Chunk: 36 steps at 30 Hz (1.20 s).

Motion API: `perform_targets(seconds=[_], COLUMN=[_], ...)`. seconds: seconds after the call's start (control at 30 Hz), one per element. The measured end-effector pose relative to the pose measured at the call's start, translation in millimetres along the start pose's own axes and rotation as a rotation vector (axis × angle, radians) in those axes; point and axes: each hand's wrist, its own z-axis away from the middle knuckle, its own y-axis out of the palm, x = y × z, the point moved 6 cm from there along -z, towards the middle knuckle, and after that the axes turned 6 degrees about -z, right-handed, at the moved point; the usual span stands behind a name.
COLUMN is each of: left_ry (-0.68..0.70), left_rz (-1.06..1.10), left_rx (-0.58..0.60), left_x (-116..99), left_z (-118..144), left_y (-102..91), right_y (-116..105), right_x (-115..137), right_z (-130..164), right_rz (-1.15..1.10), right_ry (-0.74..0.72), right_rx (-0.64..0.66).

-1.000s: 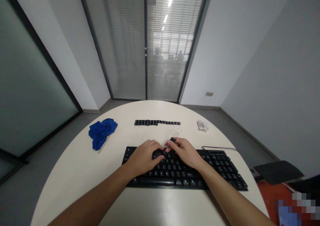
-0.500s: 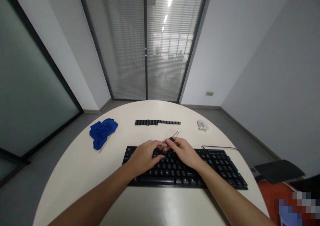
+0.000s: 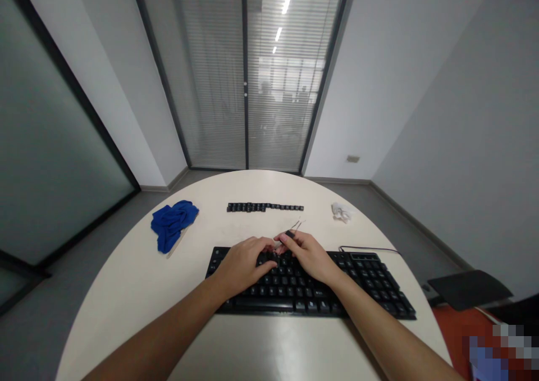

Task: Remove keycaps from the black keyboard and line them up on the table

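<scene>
A full-size black keyboard [image 3: 278, 305] lies across the table in front of me. My right hand [image 3: 309, 255] is over its upper middle rows, closed on a wire keycap puller [image 3: 289, 234]. The puller's dark handle sits between thumb and fingers, and its two thin wires point up and away. My left hand [image 3: 244, 266] rests on the keyboard's left half, thumb apart from the bent fingers. Its fingertips meet those of my right hand above the keys. What lies between the fingertips is too small and partly hidden to make out.
Loose black keycaps [image 3: 248, 207] lie in rows beyond the keyboard. A blue cloth [image 3: 173, 224] with a thin stick [image 3: 177, 242] is at the left. Crumpled white material [image 3: 342, 212] lies at the right. The keyboard cable [image 3: 370, 249] runs off the table's right edge.
</scene>
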Motion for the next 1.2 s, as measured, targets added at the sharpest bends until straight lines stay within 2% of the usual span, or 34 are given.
perform_targets(seconds=[0.47, 0.73, 0.93, 1.2], left_ry=[0.1, 0.121, 0.158, 0.138], left_rz=[-0.013, -0.179, -0.195, -0.142], left_rx=[-0.018, -0.083, -0.057, -0.034], left_x=[-3.9, -4.6, -6.0, -7.2], left_z=[-0.2, 2.3, 3.0, 2.7], left_y=[0.5, -1.2, 0.9, -1.6], right_y=[-0.3, 0.7, 2.7, 2.4], right_x=[-3.3, -2.5, 2.0, 0.7], right_z=[0.2, 1.6, 3.1, 3.0], right_rz=[-0.061, -0.061, 0.011, 0.04], right_ry=[0.012, 0.019, -0.02, -0.036], right_rx=[-0.035, -0.034, -0.017, 0.001])
